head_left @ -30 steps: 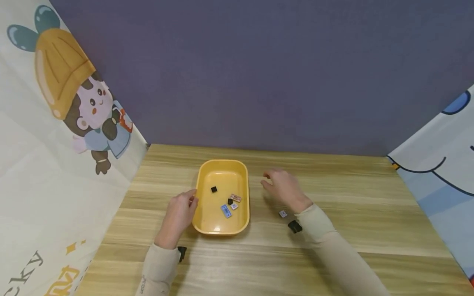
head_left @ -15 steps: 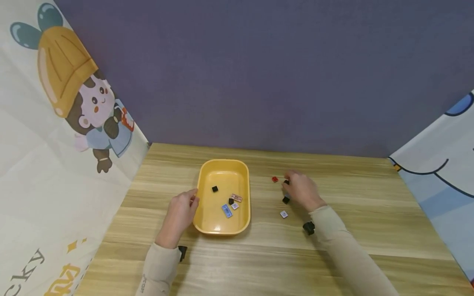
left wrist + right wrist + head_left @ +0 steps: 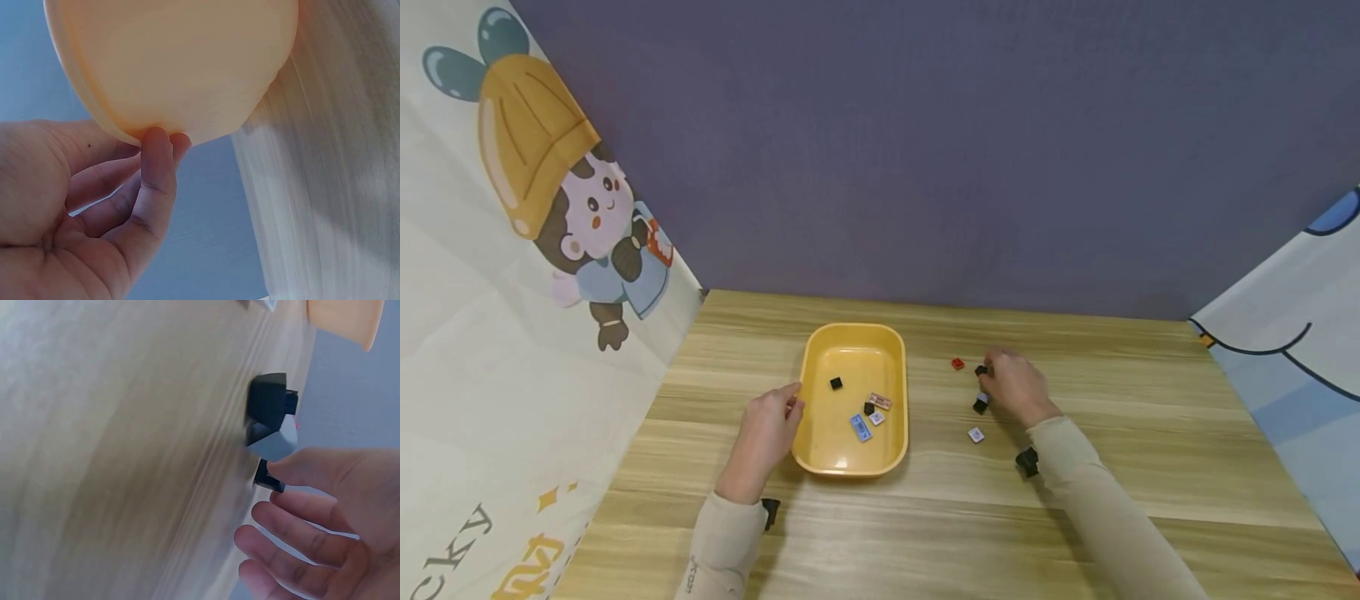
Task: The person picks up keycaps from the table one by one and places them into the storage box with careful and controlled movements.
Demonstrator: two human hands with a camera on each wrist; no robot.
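Note:
My left hand (image 3: 763, 437) pinches the near left rim of a yellow tray (image 3: 802, 425); in the left wrist view, fingers and thumb (image 3: 156, 162) meet over the tray's edge (image 3: 94, 103). Right of the tray, my right hand (image 3: 1018, 387) is low over the table. Its thumb and index finger pinch a small black toy brick (image 3: 269, 478), also visible at the fingertips as a black brick (image 3: 981, 371) from the head. Close by lie a grey brick (image 3: 278, 442) and a larger black brick (image 3: 267, 400) with a stud, touching or nearly so.
Inside the tray are several pieces, including a blue printed tile (image 3: 861, 427), a pinkish printed tile (image 3: 880, 402) and a black brick (image 3: 837, 383). A red brick (image 3: 957, 364) and a white tile (image 3: 975, 435) lie on the wooden table (image 3: 910, 533). A dark wall (image 3: 925, 167) rises behind.
My right hand has moved right, away from the tray's side, down to the black brick. The red brick and other pieces came into sight. My left hand stays on the tray.

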